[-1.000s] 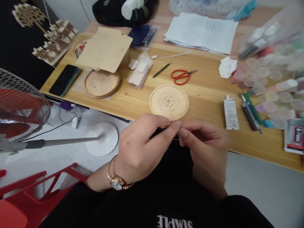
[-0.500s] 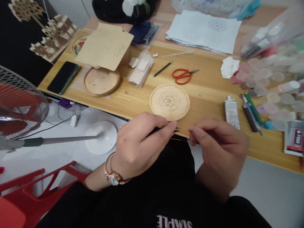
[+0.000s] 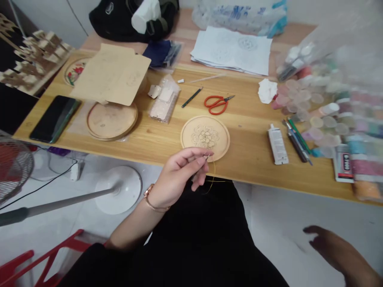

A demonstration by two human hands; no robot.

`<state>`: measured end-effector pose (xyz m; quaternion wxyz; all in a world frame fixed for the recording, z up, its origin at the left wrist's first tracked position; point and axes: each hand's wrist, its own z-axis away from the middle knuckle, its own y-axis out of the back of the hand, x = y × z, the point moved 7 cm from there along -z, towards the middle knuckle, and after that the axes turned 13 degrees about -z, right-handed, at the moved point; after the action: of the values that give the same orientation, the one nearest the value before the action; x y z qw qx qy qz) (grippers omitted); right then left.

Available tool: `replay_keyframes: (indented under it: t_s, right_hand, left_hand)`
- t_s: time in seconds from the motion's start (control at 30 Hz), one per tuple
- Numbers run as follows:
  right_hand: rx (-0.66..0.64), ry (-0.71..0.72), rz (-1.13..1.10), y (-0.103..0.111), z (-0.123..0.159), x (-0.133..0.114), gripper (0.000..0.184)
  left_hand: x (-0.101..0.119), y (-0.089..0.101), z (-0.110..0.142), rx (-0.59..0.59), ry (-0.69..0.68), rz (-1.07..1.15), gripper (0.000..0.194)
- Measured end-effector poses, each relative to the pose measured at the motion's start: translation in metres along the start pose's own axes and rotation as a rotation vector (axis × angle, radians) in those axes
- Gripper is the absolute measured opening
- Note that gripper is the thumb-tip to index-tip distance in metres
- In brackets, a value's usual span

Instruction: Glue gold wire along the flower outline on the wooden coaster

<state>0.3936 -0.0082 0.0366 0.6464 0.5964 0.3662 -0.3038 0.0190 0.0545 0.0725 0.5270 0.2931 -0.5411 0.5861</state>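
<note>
My left hand (image 3: 187,169) is closed in a pinch in front of the table edge. Between its fingers are fine-tipped tweezers (image 3: 207,156), largely hidden by the palm, and a thin gold wire (image 3: 214,169) that hangs in a loop below the fingertips. Just behind these fingers lies a round wooden plate (image 3: 185,135), with a flower outline (image 3: 205,136) in fine lines on its face. Low on the right, over the floor and away from the table, my right hand (image 3: 329,247) is somewhat blurred; its fingers are apart and nothing shows in them.
Red-handled scissors (image 3: 217,104), a dark pencil (image 3: 192,97) and a white tube (image 3: 277,144) lie around the plate. Small pots (image 3: 302,95) crowd the right side. A phone (image 3: 55,118) and stacked wooden plates (image 3: 112,119) are on the left. A fan stand (image 3: 119,189) stands below.
My right hand has let go of the wire and moved down to the right. My left hand has turned, its fingers now over the plate's near rim. The view has shifted.
</note>
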Motion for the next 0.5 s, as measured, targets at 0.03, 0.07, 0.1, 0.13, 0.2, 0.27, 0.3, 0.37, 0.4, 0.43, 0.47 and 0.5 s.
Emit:
replay_keyframes:
  t_s: [0.03, 0.07, 0.1, 0.13, 0.2, 0.27, 0.3, 0.37, 0.4, 0.43, 0.47, 0.5]
  right_hand:
    - [-0.017, 0.044, 0.073, -0.007, 0.0, -0.012, 0.02]
    - [0.019, 0.061, 0.144, -0.016, -0.004, -0.028, 0.016]
    - [0.035, 0.039, 0.182, -0.029, -0.012, -0.045, 0.013]
    - [0.054, 0.027, 0.165, -0.045, -0.023, -0.067, 0.019]
    - [0.064, 0.086, 0.018, -0.085, -0.05, -0.12, 0.022]
    - [0.039, 0.225, -0.117, -0.124, -0.076, -0.173, 0.02]
    - [0.071, 0.318, -0.154, -0.138, -0.085, -0.195, 0.021]
    - [0.12, 0.426, -0.163, -0.16, -0.099, -0.221, 0.022]
    - [0.068, 0.449, -0.158, -0.173, -0.104, -0.227, 0.023]
    - [0.006, 0.471, -0.147, -0.185, -0.107, -0.23, 0.022]
    - [-0.032, 0.488, -0.132, -0.193, -0.108, -0.231, 0.019]
    - [-0.056, 0.502, -0.125, -0.197, -0.108, -0.231, 0.016]
  left_hand:
    - [-0.003, -0.002, -0.002, -0.008, 0.034, 0.08, 0.017]
    - [-0.005, -0.004, -0.004, -0.004, 0.059, 0.149, 0.016]
    - [-0.007, -0.005, -0.006, 0.008, 0.078, 0.208, 0.014]
    - [-0.008, -0.006, -0.007, 0.029, 0.089, 0.255, 0.011]
    - [-0.008, -0.005, -0.007, 0.101, 0.077, 0.329, 0.007]
    - [-0.008, 0.0, -0.005, 0.191, 0.031, 0.378, 0.004]
    - [-0.007, 0.004, -0.003, 0.235, 0.0, 0.395, 0.002]
    - [-0.007, 0.013, 0.001, 0.3, -0.037, 0.411, 0.002]
    - [-0.007, 0.016, 0.002, 0.317, -0.039, 0.411, 0.003]
    - [-0.008, 0.018, 0.003, 0.323, -0.036, 0.41, 0.006]
    - [-0.008, 0.019, 0.004, 0.317, -0.031, 0.409, 0.008]
    - [-0.007, 0.02, 0.004, 0.3, -0.024, 0.406, 0.01]
